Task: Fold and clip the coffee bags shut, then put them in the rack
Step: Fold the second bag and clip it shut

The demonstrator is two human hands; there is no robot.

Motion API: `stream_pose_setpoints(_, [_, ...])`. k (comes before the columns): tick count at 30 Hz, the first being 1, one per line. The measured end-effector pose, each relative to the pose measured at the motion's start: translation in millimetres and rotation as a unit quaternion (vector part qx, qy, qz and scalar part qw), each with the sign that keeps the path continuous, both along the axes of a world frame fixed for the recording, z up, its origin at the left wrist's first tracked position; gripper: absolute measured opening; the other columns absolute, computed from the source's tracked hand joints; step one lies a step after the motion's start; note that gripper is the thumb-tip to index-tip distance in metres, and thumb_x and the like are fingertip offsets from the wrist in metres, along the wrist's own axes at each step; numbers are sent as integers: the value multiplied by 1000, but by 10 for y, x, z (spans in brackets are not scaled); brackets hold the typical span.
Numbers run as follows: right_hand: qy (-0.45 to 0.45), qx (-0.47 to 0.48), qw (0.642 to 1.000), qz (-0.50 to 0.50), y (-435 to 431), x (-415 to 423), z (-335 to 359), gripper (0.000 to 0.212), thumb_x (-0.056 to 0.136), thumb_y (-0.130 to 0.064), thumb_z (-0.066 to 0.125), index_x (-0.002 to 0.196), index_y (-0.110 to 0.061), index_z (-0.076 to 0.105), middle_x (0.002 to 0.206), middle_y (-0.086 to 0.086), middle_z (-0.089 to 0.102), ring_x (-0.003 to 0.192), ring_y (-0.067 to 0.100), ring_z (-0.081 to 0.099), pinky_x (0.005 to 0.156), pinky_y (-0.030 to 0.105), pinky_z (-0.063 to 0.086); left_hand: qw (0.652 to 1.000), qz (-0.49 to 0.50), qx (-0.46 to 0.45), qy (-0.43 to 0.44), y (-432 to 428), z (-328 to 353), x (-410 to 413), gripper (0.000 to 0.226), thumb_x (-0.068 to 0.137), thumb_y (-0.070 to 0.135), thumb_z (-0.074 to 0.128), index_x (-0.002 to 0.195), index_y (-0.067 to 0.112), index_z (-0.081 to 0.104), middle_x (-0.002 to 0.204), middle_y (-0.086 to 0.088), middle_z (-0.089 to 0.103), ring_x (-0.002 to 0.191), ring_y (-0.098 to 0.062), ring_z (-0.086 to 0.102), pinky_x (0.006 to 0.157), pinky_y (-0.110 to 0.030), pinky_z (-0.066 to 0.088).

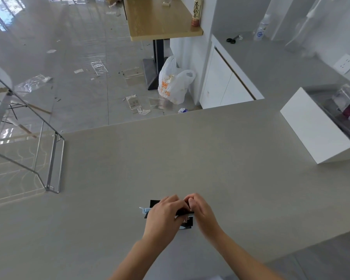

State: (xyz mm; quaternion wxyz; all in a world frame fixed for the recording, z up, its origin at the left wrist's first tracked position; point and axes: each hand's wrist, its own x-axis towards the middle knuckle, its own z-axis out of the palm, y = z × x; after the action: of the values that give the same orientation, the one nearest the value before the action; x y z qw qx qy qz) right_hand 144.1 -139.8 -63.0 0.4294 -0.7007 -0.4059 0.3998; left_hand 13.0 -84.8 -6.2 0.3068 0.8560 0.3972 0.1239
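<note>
A small black coffee bag (pixel 187 221) lies on the grey counter near its front edge, mostly covered by both hands. My left hand (pixel 164 216) rests over the bag's left part, fingers curled onto its top edge. My right hand (pixel 200 211) pinches the bag's top right edge. A light blue clip (pixel 144 210) pokes out on the counter just left of my left hand, touching the bag's left side. The clear rack (pixel 51 158) stands at the counter's left end, apart from the hands.
A white box (pixel 313 128) holding packets sits at the counter's right. Beyond the far counter edge (pixel 129 123) the floor is littered with plastic wrappers, and a white shopping bag (pixel 174 81) leans by a wooden table.
</note>
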Motion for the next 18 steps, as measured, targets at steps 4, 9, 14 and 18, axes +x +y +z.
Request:
stream_pose_setpoints(4, [-56,23,998,6,-75,-27,-26,29,93,-25,31,87,-17,58,86,1,59,83,16,57,76,35,47,1000,20,-8,-15,-71,-34,-33,5,78,31,69,80,29,65,75,15,59,70,0,48,50,-14,29])
stream_pose_setpoints(9, [-114,22,992,53,-158,1,-66,26,96,-30,27,92,-28,53,90,-7,55,87,10,55,76,33,47,999,18,-10,-26,-170,-77,-90,9,73,29,73,79,29,66,74,15,61,72,3,49,48,-9,27])
stream_pose_setpoints(14, [-162,30,984,64,-240,-8,-74,30,95,-40,21,95,-27,48,91,-8,53,85,9,53,72,36,48,999,-1,-3,-38,-218,-98,-138,10,70,30,73,75,29,64,69,12,58,71,-1,52,47,-9,26])
stream_pose_setpoints(18, [-167,19,984,60,-231,-8,-103,28,96,-36,24,95,-23,49,90,-6,53,84,9,52,73,34,47,999,-2,-21,-47,-199,-88,-147,14,72,30,74,85,36,70,71,13,62,69,0,54,49,-19,39])
